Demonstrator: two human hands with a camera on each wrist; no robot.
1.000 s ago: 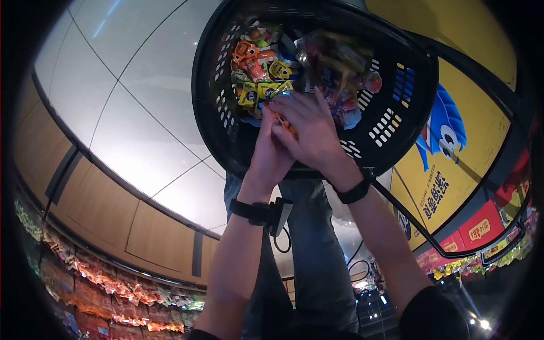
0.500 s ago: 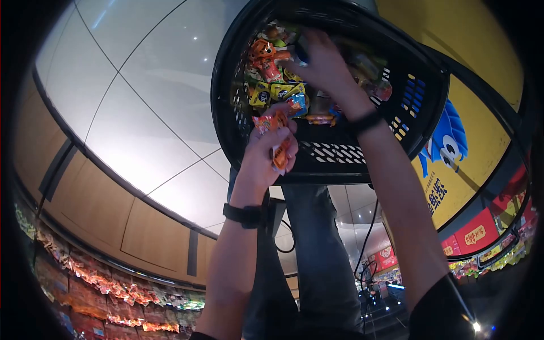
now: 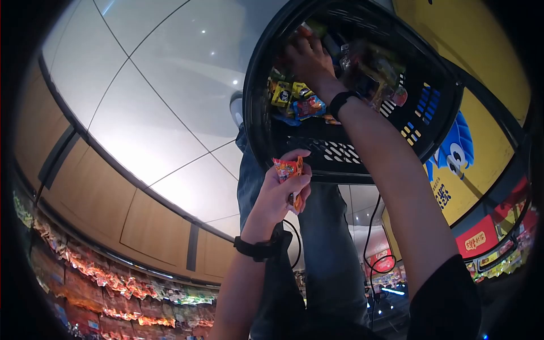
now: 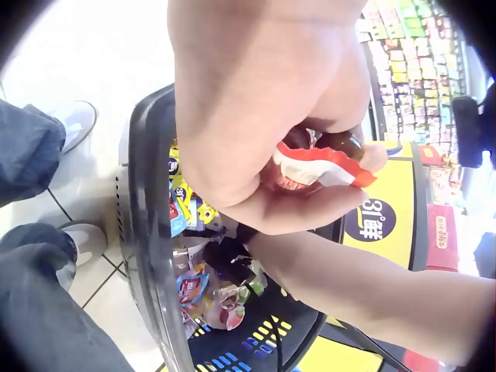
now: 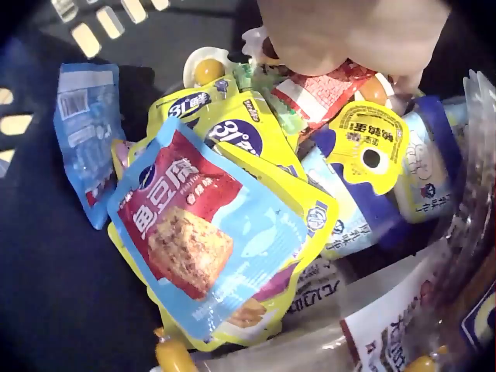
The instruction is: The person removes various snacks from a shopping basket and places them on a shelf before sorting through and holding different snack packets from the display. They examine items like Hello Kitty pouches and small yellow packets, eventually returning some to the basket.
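My left hand [image 3: 277,195] holds red and orange snack packets [image 3: 285,168] outside the basket's near rim, thumb across them. In the left wrist view, a red-and-white torn-looking packet edge [image 4: 318,164] shows between the fingers. My right hand [image 3: 310,61] reaches down into the black shopping basket [image 3: 258,130], at its far left, among piled snacks. The right wrist view has its fingers over a red packet [image 5: 325,93]; their tips are hidden. Nearby lie a light blue fish tofu pouch [image 5: 201,232], yellow pouches [image 5: 240,139] and a yellow-tagged pack [image 5: 368,147].
Clear-wrapped snacks [image 3: 379,68] fill the basket's right part. A yellow panel with a blue cartoon figure [image 3: 456,144] stands to the right. Candy shelves [image 3: 113,277] run along the lower left. A black cable [image 3: 371,255] hangs beside the legs [image 3: 326,243].
The hands have parted. My left hand has drawn back out of the basket toward the body with the packets. My right hand has gone from the left hand to the basket's far left.
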